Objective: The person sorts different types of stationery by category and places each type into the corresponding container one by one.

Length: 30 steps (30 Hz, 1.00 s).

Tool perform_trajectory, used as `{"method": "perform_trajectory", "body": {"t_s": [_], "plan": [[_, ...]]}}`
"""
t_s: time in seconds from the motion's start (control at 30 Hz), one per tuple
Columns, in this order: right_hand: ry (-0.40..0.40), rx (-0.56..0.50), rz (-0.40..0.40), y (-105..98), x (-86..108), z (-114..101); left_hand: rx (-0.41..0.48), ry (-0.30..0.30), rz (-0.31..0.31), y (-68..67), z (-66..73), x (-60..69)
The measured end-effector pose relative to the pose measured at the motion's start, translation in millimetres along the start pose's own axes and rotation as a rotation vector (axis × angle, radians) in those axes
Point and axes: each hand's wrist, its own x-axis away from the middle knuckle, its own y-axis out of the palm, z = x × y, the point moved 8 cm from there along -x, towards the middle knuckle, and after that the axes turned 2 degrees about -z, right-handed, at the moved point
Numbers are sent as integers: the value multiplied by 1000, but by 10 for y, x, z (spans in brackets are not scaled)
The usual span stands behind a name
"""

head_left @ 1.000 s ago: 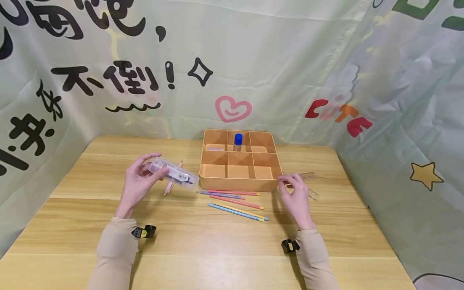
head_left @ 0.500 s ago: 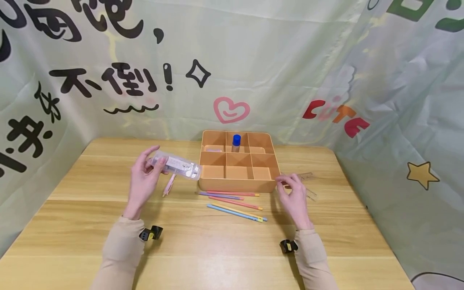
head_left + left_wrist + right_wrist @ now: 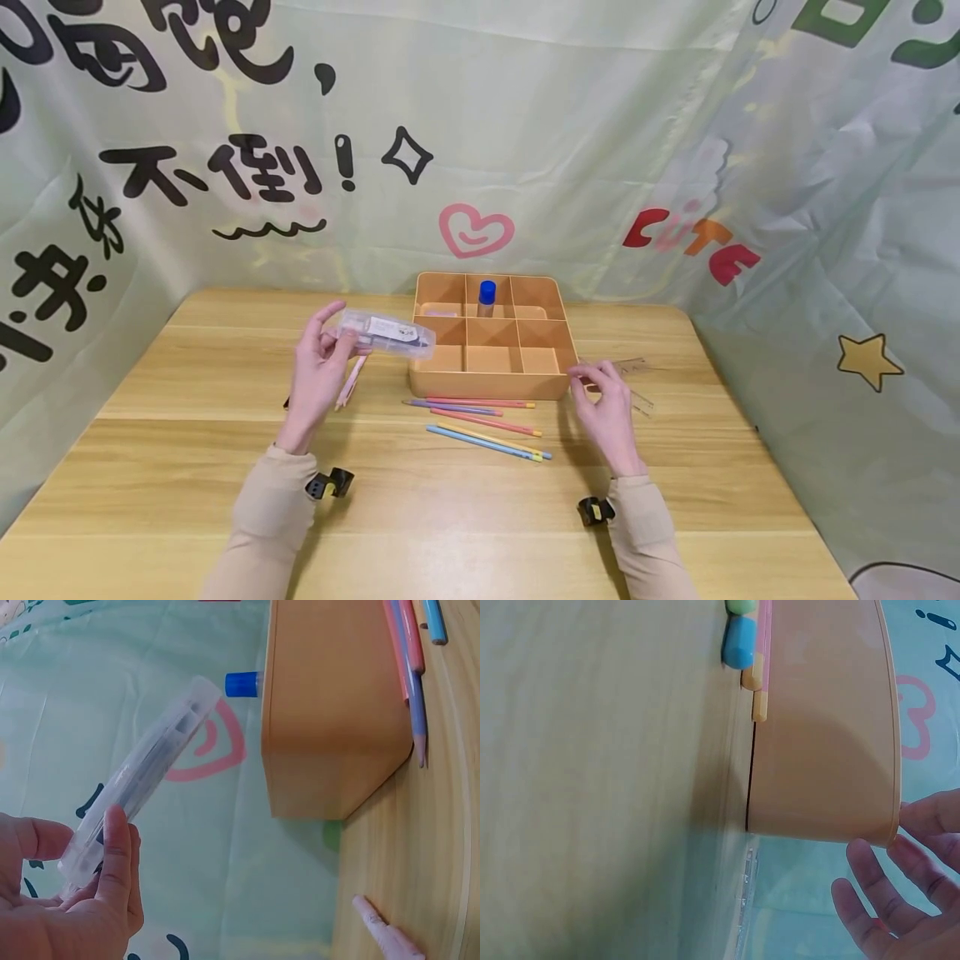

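The left hand (image 3: 317, 368) grips the clear case (image 3: 388, 332) by its left end, long axis pointing right, above the 6-compartment box's (image 3: 487, 386) left rim; the right hand (image 3: 606, 403) pinches its front right corner.

Translucent case (image 3: 392, 332) aloft, seemingly near organizer (image 3: 487, 386)

Downward head view, wrist views nearer box (image 3: 487, 387)

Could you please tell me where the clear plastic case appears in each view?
Head: the clear plastic case left of centre, in the left hand, its right end overlapping the orange box.
Left wrist: left of centre, slanting up to the right.
Right wrist: not in it.
Shared landmark: the pink heart, in all three.
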Motion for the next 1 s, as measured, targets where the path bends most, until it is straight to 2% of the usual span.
{"method": "perform_trajectory", "body": {"t_s": [0.37, 0.73, 0.87, 1.0], "plan": [[-6, 4, 3, 7, 1, 11, -27, 38, 29, 82, -10, -74], [-15, -4, 9, 1, 5, -3, -87, 17, -32, 292, -70, -196], [-15, -4, 5, 6, 8, 0, -96, 19, -44, 363, -113, -212], [-16, -4, 4, 4, 7, -2, -125, -7, -50, 423, -189, -200]]}}
